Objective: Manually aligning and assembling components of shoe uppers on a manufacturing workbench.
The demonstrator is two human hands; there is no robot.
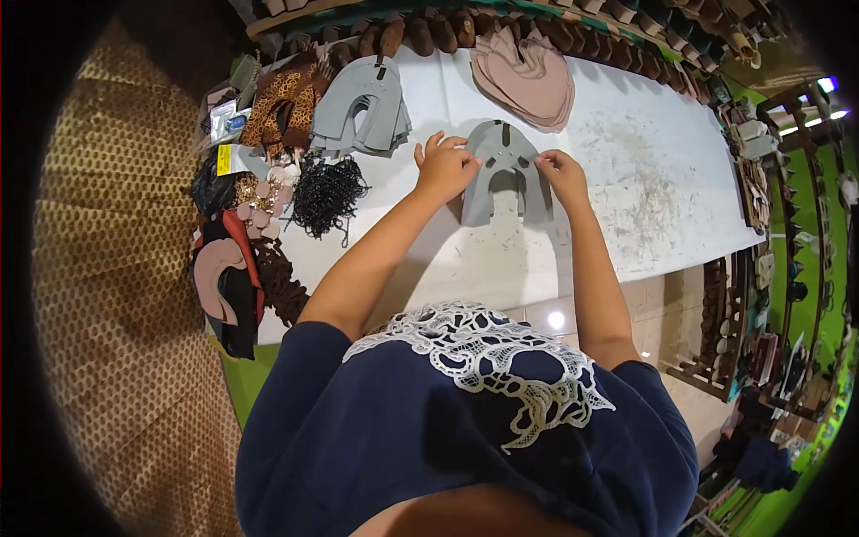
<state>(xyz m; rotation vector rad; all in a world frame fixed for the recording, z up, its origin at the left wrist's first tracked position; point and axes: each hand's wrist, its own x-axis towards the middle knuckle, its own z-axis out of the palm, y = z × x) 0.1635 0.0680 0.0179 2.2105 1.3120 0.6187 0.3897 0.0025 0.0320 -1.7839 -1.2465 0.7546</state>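
Observation:
A grey horseshoe-shaped shoe upper (480, 143) lies before me on the white-covered table. It has a dark strip at its top middle and small dark marks around its inner curve. My left hand (442, 169) is at its left edge, thumb and forefinger pinched there, the other fingers lifted. At the opposite edge, my right hand (565, 178) has its fingers drawn together in a pinch. Whatever lies right between the fingertips is too small to make out clearly.
A stack of similar grey uppers (379, 94) lies to the left, beside leopard-print pieces (279, 112) and a heap of black braided strips (326, 190). Pink uppers (519, 76) are piled at the far side. Shoe lasts (420, 38) line the back edge. The table cover (617, 242) has dark smudges at right.

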